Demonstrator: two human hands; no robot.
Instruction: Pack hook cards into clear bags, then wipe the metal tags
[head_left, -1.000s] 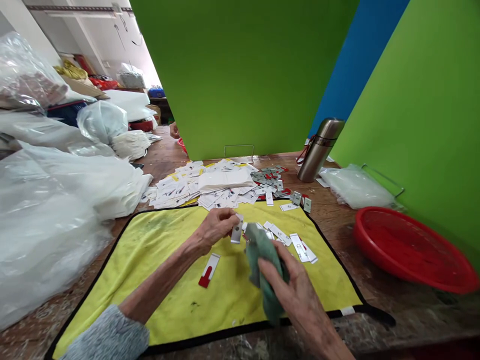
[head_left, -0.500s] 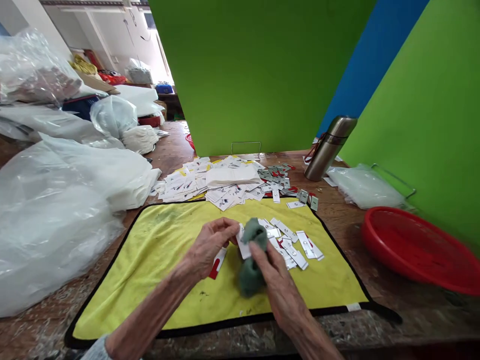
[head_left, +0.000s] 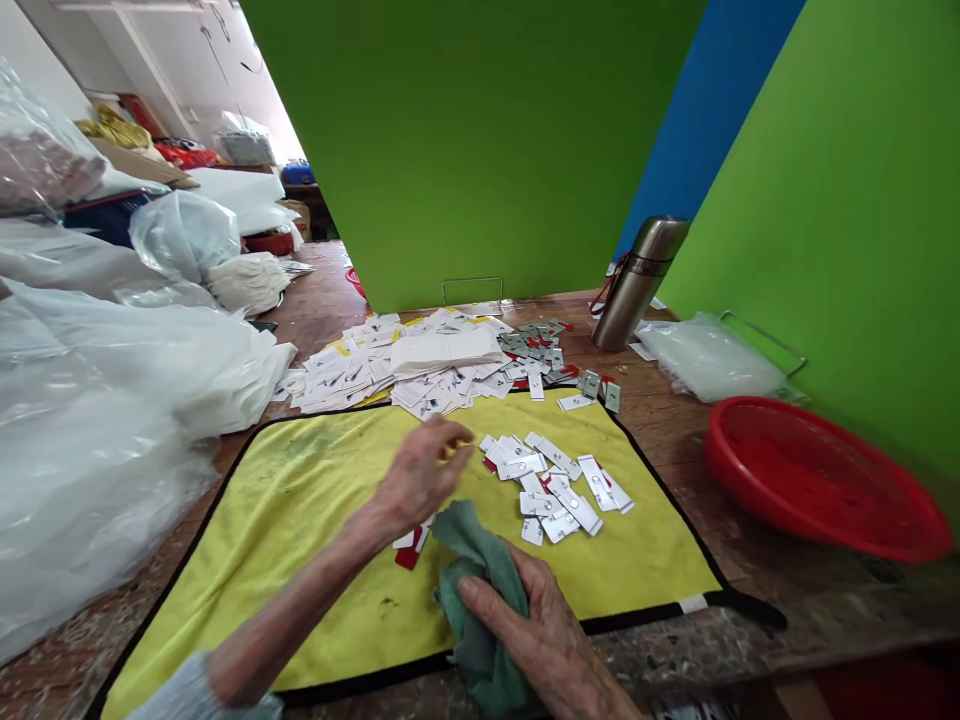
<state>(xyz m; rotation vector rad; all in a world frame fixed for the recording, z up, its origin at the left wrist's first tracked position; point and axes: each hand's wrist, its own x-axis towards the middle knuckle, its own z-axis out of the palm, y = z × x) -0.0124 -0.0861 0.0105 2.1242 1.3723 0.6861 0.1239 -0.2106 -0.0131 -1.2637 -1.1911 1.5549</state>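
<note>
My right hand [head_left: 551, 620] grips a crumpled green cloth [head_left: 480, 590], thumb pressed on top, near the front edge of the yellow mat [head_left: 300, 560]. My left hand [head_left: 424, 470] hovers over the mat's middle, fingers curved and apart, with nothing visible between them. Right of it lies a loose pile of small white rectangular pieces [head_left: 570, 505], each with a round spot, some showing red parts. Partly hidden below my left wrist are a few red-and-white pieces [head_left: 409, 550].
Behind the mat spread many printed paper cards [head_left: 337, 375], a white paper stack [head_left: 446, 350] and grey metal pieces [head_left: 532, 345]. A steel flask [head_left: 637, 290], a plastic bag [head_left: 712, 355] and a red basin [head_left: 825, 480] stand right. Plastic bags [head_left: 112, 400] crowd the left.
The white piece has left my left hand, whose fingers have parted. My right hand has drawn the cloth down toward the mat's front edge. The view has shifted slightly right.
</note>
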